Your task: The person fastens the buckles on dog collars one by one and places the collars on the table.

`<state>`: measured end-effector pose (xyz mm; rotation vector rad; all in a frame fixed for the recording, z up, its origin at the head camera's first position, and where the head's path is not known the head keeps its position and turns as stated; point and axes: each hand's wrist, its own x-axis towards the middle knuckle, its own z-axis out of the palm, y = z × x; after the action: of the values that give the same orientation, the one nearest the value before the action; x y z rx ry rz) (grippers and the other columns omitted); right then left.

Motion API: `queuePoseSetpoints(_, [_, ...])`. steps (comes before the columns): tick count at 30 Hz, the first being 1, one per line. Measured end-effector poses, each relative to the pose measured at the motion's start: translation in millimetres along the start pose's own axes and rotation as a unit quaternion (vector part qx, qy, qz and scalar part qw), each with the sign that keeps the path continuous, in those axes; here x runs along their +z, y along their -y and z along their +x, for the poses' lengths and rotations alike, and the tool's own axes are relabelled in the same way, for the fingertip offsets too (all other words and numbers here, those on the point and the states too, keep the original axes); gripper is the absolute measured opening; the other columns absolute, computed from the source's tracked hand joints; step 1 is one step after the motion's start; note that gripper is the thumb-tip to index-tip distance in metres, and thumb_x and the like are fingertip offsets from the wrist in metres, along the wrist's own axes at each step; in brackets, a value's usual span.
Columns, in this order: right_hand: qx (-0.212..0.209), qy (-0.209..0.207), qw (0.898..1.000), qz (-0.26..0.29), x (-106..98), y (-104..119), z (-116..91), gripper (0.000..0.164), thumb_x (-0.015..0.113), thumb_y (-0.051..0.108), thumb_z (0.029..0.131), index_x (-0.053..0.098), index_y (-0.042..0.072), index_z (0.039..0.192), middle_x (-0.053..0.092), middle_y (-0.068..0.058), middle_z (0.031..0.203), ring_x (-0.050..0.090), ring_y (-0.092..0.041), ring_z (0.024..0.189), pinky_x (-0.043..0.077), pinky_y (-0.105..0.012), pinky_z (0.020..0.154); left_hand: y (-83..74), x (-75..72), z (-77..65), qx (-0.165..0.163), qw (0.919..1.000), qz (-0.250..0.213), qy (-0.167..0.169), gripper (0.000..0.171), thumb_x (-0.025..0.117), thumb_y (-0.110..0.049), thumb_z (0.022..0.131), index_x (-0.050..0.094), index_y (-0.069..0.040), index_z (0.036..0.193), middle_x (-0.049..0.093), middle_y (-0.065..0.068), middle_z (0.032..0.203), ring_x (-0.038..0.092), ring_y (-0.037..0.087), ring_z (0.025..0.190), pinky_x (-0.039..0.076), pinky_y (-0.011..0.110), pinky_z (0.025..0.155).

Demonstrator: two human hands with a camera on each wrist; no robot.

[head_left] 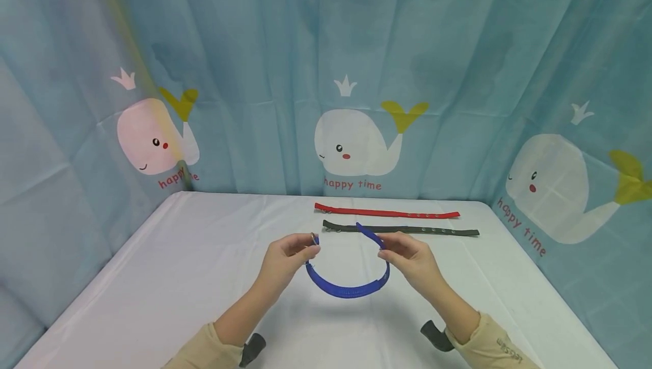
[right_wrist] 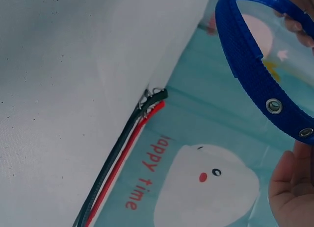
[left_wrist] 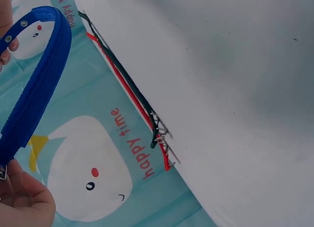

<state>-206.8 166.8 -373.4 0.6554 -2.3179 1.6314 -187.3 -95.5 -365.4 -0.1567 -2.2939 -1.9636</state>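
Observation:
A blue pet collar (head_left: 346,291) hangs in a U above the table, held up between both hands. My left hand (head_left: 287,256) pinches its buckle end, where a bit of metal shows by the thumb. My right hand (head_left: 410,256) pinches the strap near the other end, whose tip points up past the fingers. In the right wrist view metal eyelets (right_wrist: 274,106) line the blue strap. Beyond the hands, a red collar (head_left: 377,213) and a dark green collar (head_left: 407,230) lie stretched out on the table, roughly parallel.
The white table (head_left: 204,261) ends at a light blue curtain (head_left: 285,148) printed with whales, which surrounds its back and sides. Dark wrist-camera mounts (head_left: 436,335) stick out beside the sleeves.

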Motion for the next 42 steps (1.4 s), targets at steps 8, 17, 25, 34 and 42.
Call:
queuePoseSetpoints(8, [-0.058,0.003,0.998,-0.033,3.7,-1.2,-2.2,0.024,0.071,-0.003,0.084,0.069,-0.003,0.109,0.069,-0.008,0.093,0.063,-0.009,0.084,0.053,-0.025,0.073,-3.1,2.2,-2.6,0.015,0.9995,0.023,0.011,0.022,0.072,-0.015,0.088,0.071,-0.004,0.107,0.069,0.003,0.095,0.061,0.018,0.089,0.051,0.032,0.079])
queuePoseSetpoints(17, [-0.127,0.025,0.991,-0.04,7.0,0.2,-1.9,0.025,0.071,-0.006,0.083,0.07,-0.004,0.107,0.068,-0.008,0.091,0.06,-0.01,0.08,0.053,-0.025,0.068,-7.8,4.3,-6.1,0.042,0.9977,0.045,0.028,0.019,0.073,-0.012,0.087,0.072,-0.004,0.104,0.068,0.002,0.094,0.059,0.017,0.085,0.05,0.027,0.07])
queuePoseSetpoints(25, [-0.163,0.038,0.985,-0.036,10.5,1.4,-0.9,0.025,0.072,-0.008,0.081,0.071,-0.004,0.105,0.068,-0.005,0.09,0.06,-0.01,0.08,0.051,-0.024,0.065,-5.5,6.4,-5.8,0.066,0.9949,0.062,0.045,0.02,0.073,-0.014,0.087,0.072,-0.004,0.105,0.069,0.004,0.098,0.06,0.018,0.089,0.051,0.026,0.071])
queuePoseSetpoints(34, [-0.187,0.054,0.98,-0.032,14.9,3.3,-1.4,0.024,0.072,-0.006,0.082,0.071,-0.003,0.105,0.068,-0.01,0.088,0.061,-0.013,0.081,0.052,-0.027,0.065,-4.5,10.8,-5.1,0.097,0.9901,0.079,0.064,0.02,0.072,-0.015,0.088,0.072,-0.005,0.105,0.07,0.004,0.095,0.059,0.018,0.086,0.05,0.029,0.071])
queuePoseSetpoints(42, [-0.179,0.059,0.981,-0.035,17.2,3.7,-3.0,0.022,0.072,-0.001,0.084,0.071,-0.003,0.106,0.067,-0.01,0.088,0.06,-0.012,0.08,0.052,-0.027,0.066,-6.3,11.4,-7.0,0.108,0.9881,0.076,0.079,0.02,0.071,-0.014,0.089,0.072,-0.005,0.106,0.069,0.003,0.092,0.056,0.018,0.086,0.047,0.029,0.072])
